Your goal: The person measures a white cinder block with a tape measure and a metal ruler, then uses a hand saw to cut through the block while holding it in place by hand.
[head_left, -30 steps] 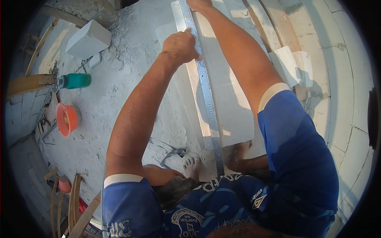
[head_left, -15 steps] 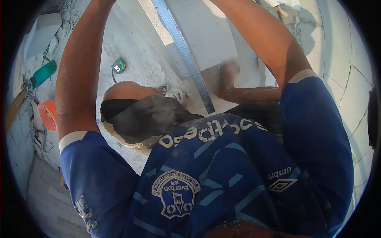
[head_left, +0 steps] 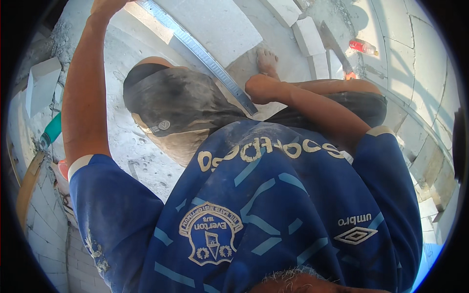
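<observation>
A long silvery metal profile [head_left: 195, 51] runs slantwise from the top edge down to between my legs. It lies along a large pale slab [head_left: 222, 29]. My left hand [head_left: 110, 6] reaches to the profile's far end at the top edge, where its fingers are largely cut off. Beside the near end of the profile, my right hand [head_left: 264, 89] is closed in a fist. Whatever it may hold is hidden, and I cannot tell whether it touches the metal.
Pale blocks [head_left: 309, 36] stand in a row beyond the slab. A red-labelled bottle [head_left: 362, 47] lies at the right by the block wall [head_left: 425, 63]. On the left are a green bottle [head_left: 52, 129], a wooden strip [head_left: 28, 190] and a partly hidden orange container [head_left: 63, 168].
My right hand has come back from beyond the top edge to the profile's near end. My left hand now shows at the top. The tape measure on the floor is out of sight.
</observation>
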The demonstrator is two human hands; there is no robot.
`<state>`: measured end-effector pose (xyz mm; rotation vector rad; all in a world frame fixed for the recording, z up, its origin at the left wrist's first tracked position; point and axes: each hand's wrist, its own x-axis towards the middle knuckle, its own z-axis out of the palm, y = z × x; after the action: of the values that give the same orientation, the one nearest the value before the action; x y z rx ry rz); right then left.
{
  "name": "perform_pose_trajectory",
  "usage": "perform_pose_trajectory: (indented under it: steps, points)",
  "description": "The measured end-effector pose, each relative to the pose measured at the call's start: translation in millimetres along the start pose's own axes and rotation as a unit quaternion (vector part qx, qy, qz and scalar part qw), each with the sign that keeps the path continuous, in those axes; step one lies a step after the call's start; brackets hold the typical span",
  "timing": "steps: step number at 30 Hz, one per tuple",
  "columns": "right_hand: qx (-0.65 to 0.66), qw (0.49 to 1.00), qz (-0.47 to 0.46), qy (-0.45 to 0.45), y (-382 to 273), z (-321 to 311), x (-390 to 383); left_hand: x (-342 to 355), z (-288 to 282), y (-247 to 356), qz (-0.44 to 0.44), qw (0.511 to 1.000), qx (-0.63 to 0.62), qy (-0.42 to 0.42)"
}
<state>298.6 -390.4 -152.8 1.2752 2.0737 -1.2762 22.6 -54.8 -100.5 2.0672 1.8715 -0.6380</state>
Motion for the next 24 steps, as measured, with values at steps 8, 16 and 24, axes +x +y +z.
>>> perform_pose_trajectory:
  steps: [8,16,24]
  points:
    - [-0.051,0.958,0.075,0.273,53,-133,-73,43,33,-28,0.134,0.966,0.031,0.219]
    - [0.108,0.869,0.032,0.481,26,-221,-104,33,29,0,-0.053,0.978,-0.174,0.105]
    - [0.106,0.883,-0.011,0.457,18,-226,-107,43,38,-28,-0.062,0.891,-0.429,0.135]
